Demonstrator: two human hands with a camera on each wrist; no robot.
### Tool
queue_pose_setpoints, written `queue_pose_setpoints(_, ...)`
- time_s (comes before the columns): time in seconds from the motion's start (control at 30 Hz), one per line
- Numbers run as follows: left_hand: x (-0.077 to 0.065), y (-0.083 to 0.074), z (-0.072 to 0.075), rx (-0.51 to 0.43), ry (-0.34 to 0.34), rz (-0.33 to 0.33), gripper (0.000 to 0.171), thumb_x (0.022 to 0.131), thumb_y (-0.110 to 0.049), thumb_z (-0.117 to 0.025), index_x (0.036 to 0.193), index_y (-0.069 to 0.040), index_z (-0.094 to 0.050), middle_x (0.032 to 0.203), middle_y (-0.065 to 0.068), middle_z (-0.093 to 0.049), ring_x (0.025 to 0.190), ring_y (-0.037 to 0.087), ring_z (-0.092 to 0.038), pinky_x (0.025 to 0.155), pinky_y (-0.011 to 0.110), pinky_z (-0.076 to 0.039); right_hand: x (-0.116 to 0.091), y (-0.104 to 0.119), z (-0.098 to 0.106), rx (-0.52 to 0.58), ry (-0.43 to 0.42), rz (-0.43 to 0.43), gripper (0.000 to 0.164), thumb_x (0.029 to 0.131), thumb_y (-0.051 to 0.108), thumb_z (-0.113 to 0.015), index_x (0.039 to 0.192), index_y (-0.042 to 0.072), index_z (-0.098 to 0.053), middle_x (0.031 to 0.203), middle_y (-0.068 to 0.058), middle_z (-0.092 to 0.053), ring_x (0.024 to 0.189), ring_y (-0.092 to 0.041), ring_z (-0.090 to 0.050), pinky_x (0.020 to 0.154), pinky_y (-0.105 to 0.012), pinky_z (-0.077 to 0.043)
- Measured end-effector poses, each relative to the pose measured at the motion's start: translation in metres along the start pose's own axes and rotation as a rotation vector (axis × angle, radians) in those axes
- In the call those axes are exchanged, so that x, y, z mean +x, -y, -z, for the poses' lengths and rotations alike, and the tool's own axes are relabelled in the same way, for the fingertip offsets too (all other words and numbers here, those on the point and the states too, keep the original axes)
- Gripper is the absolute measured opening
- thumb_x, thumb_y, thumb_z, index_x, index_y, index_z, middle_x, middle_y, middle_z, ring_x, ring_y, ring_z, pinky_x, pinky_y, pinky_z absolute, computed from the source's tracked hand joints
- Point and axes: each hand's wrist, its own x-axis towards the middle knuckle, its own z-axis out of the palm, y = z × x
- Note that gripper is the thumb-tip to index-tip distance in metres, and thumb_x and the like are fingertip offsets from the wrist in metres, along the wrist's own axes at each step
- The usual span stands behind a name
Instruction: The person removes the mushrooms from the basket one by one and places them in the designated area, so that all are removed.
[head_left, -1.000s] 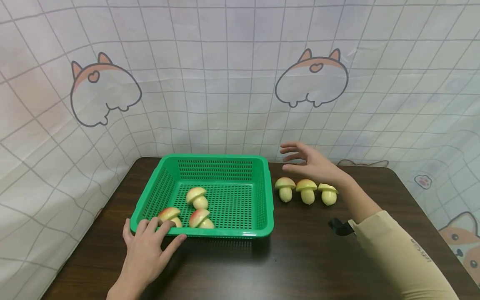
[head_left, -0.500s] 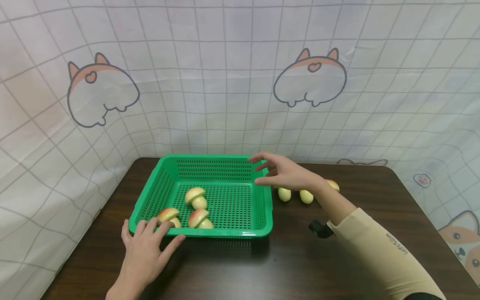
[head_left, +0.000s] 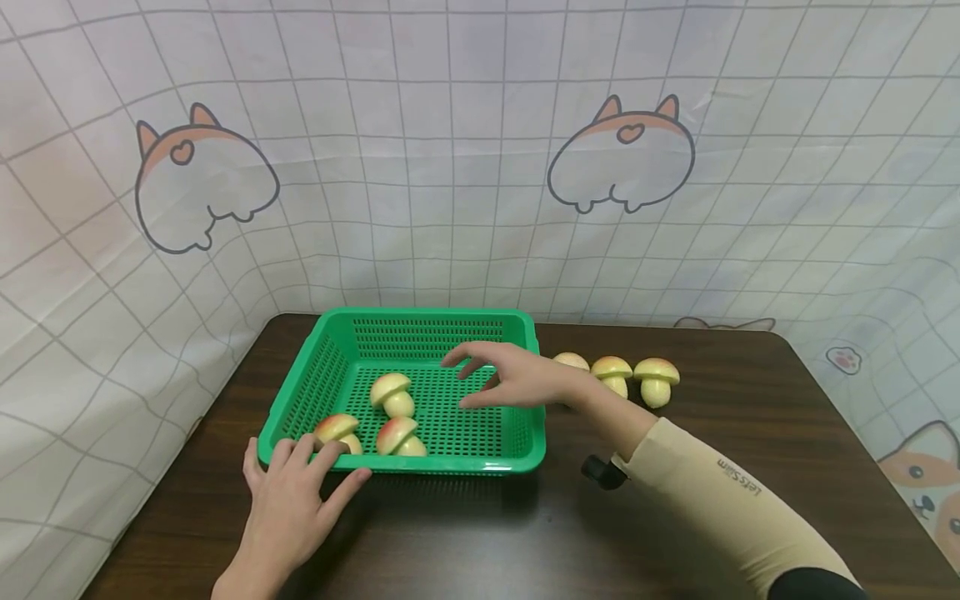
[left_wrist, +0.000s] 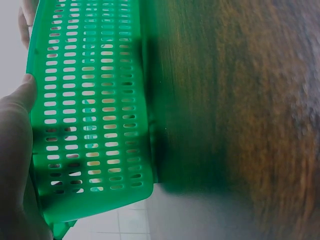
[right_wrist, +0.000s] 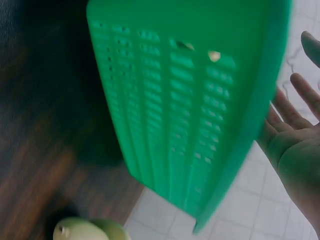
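A green plastic basket [head_left: 465, 465] with slotted walls stands on the dark wooden table. Three mushrooms with yellowish, red-tinged caps lie inside: an upper one [head_left: 392, 394], a lower left one [head_left: 337, 429] and a lower right one [head_left: 400, 436]. My left hand [head_left: 288, 504] grips the basket's front left rim, fingers over the edge and thumb along the outer wall [left_wrist: 90, 115]. Above the basket's right half hovers my right hand [head_left: 506, 377], its fingers loosely bent and apart with nothing between them. In the right wrist view, that hand [right_wrist: 300, 150] appears beyond the basket's rim.
Three more mushrooms stand in a row right of the basket; the rightmost [head_left: 657, 382] shows fully, while the right forearm partly covers the others [head_left: 611, 371]. A white grid-patterned cloth [head_left: 420, 167] hangs behind the table [head_left: 735, 433].
My right hand has moved left and down, from above the row of mushrooms to over the basket. The left hand and the mushrooms in the basket stay where they were.
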Motion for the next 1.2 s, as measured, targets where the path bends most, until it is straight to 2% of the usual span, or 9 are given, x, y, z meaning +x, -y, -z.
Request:
queue_pose_setpoints(0.27,0.0,0.001,-0.001,0.001,0.004,0.002,0.035,0.092,-0.052,-0.072,0.106,-0.02,-0.07,0.103,0.007,-0.06,0.101,0.037,-0.053,0.104,0.084,-0.007,0.018,0.002,-0.023,-0.026,0.09,0.009,0.052,0.097,0.025,-0.075,0.142,0.018,-0.053,0.143,0.005,-0.053,0.129,-0.017,-0.056,0.091,-0.026,-0.054)
queue_pose_setpoints(0.47,0.0,0.002,0.0,0.007,0.007,0.0,0.036,0.093,-0.052,-0.072,0.107,-0.019,-0.07,0.104,0.007,-0.06,0.102,0.038,-0.053,0.105,0.084,-0.007,0.032,0.006,-0.039,-0.067,0.15,0.028,0.054,0.097,0.023,-0.074,0.144,0.01,-0.052,0.145,-0.006,-0.054,0.13,-0.023,-0.055,0.089,-0.023,-0.054)
queue_pose_setpoints(0.57,0.0,0.002,0.0,0.007,0.011,-0.001,0.035,0.093,-0.051,-0.072,0.107,-0.019,-0.069,0.103,0.007,-0.06,0.101,0.037,-0.053,0.104,0.084,-0.007,0.037,0.006,-0.046,-0.107,0.162,0.028,0.055,0.097,0.025,-0.074,0.145,0.01,-0.052,0.145,-0.004,-0.054,0.13,-0.023,-0.055,0.089,-0.024,-0.053)
queue_pose_setpoints(0.8,0.0,0.001,0.0,0.007,0.012,0.003,0.035,0.093,-0.051,-0.073,0.106,-0.019,-0.069,0.103,0.007,-0.06,0.101,0.038,-0.052,0.104,0.084,-0.008,0.046,0.003,-0.058,-0.192,0.186,0.045,0.05,0.098,0.026,-0.071,0.143,0.011,-0.054,0.14,0.002,-0.057,0.129,-0.016,-0.055,0.097,-0.035,-0.051)
queue_pose_setpoints(0.97,0.0,0.001,-0.001,0.008,0.013,0.003,0.035,0.093,-0.051,-0.072,0.106,-0.019,-0.069,0.103,0.007,-0.06,0.102,0.038,-0.052,0.104,0.084,-0.008,0.05,0.001,-0.063,-0.221,0.194,0.066,0.045,0.099,0.023,-0.07,0.141,0.013,-0.057,0.139,0.005,-0.058,0.128,-0.013,-0.054,0.097,-0.032,-0.05)
queue_pose_setpoints(1.2,0.0,0.001,-0.001,0.009,0.007,-0.003,0.035,0.093,-0.051,-0.072,0.106,-0.019,-0.069,0.103,0.007,-0.059,0.102,0.038,-0.052,0.104,0.084,-0.008,0.055,0.0,-0.066,-0.25,0.22,0.141,0.039,0.099,0.015,-0.068,0.138,0.013,-0.062,0.136,0.007,-0.06,0.129,-0.005,-0.051,0.108,-0.036,-0.044)
